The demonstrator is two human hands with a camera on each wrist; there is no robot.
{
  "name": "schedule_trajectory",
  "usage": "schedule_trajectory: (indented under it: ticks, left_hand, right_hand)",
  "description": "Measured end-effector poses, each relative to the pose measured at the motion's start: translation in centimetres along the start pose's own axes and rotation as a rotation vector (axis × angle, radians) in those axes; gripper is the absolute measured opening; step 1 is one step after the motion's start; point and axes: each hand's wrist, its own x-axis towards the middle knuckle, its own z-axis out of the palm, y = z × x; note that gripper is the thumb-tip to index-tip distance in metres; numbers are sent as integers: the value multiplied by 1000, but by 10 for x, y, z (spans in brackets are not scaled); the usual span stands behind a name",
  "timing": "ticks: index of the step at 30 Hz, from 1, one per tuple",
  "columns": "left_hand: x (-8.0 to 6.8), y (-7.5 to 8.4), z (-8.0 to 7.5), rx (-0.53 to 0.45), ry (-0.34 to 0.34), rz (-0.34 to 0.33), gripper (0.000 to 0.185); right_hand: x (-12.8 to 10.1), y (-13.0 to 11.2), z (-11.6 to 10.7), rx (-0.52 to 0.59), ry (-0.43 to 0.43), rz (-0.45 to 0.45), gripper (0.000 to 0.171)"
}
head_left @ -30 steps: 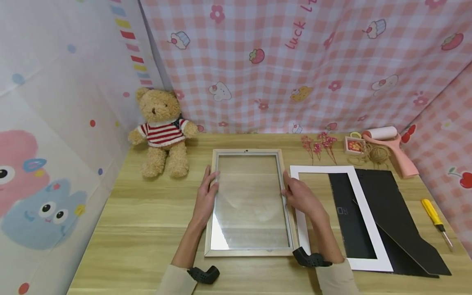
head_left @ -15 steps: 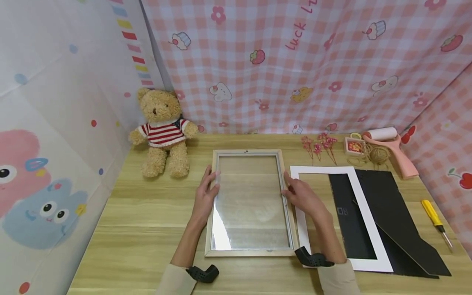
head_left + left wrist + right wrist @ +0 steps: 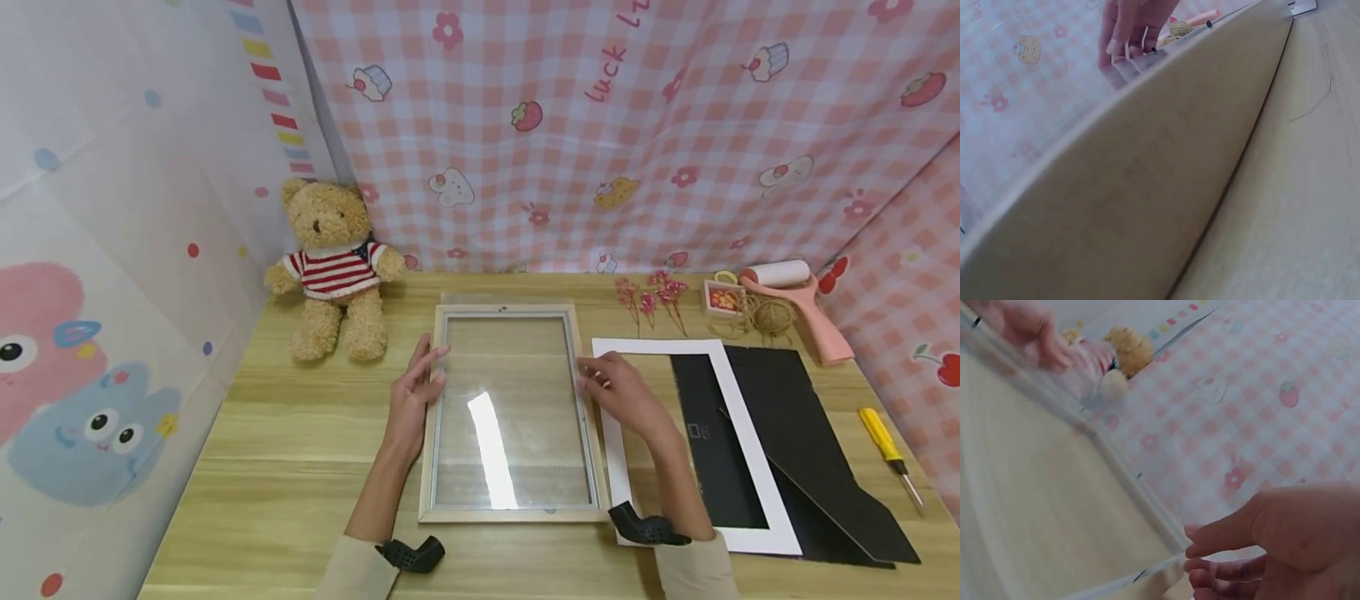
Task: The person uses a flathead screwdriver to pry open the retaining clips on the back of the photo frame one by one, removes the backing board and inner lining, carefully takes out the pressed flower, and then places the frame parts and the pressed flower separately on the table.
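Observation:
A clear, glass-like sheet (image 3: 491, 450) is held just above a light wooden picture frame (image 3: 517, 517), its far edge showing past the frame's top rail. My left hand (image 3: 408, 400) holds the sheet's left edge between thumb and fingers. At the right edge, my right hand (image 3: 630, 400) pinches it with thumb and fingertips. In the left wrist view, the frame's outer side (image 3: 1147, 169) fills the middle, and the right hand (image 3: 1132, 31) is at the top. The right wrist view shows the right hand (image 3: 1297, 544) at the sheet's edge, with the left hand (image 3: 1029, 331) opposite, blurred.
A white mat (image 3: 750, 433) overlaps black backing boards (image 3: 780, 392) on the right. Beyond them lie a yellow screwdriver (image 3: 881, 437), a pink lint roller (image 3: 821, 321), twine (image 3: 772, 315), a small box (image 3: 722, 297) and pink dried flowers (image 3: 666, 287). A teddy bear (image 3: 330, 271) sits back left.
The clear sheet has risen from the frame; its far edge now shows past the top rail, and its bright reflection has shifted right and up. The right hand has moved slightly right, its fingers bent differently.

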Motion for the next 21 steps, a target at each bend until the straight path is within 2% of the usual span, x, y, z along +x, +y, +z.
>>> schedule_trajectory:
  ticks: [3,7,8,10,12,15,17,19,21]
  left_hand:
    - [-2,1,1,67,-18,15,51]
    - [-8,5,7,258,-50,78,55]
    - [-9,6,9,291,-58,92,57]
    - [-12,13,11,338,-60,73,61]
    - [-16,23,15,314,-84,15,67]
    - [-21,44,19,245,-120,-121,74]
    - [-23,58,21,164,-134,-178,75]
    - [-26,69,20,139,-123,-211,74]
    - [-30,77,17,134,-106,-210,73]
  right_hand:
    - [-5,-7,-5,64,-63,23,46]
    - [-13,-12,-10,124,-146,41,57]
    - [-14,-13,-11,141,-153,30,58]
    - [-16,-16,-12,135,-143,1,58]
    - [-18,-20,-15,154,-128,-13,58]
    - [-22,-29,-19,213,-88,-2,57]
    - [-25,-36,-20,267,-59,14,57]
    - [-27,-43,-19,301,-31,29,55]
    - [-29,-50,-15,307,-9,32,54]
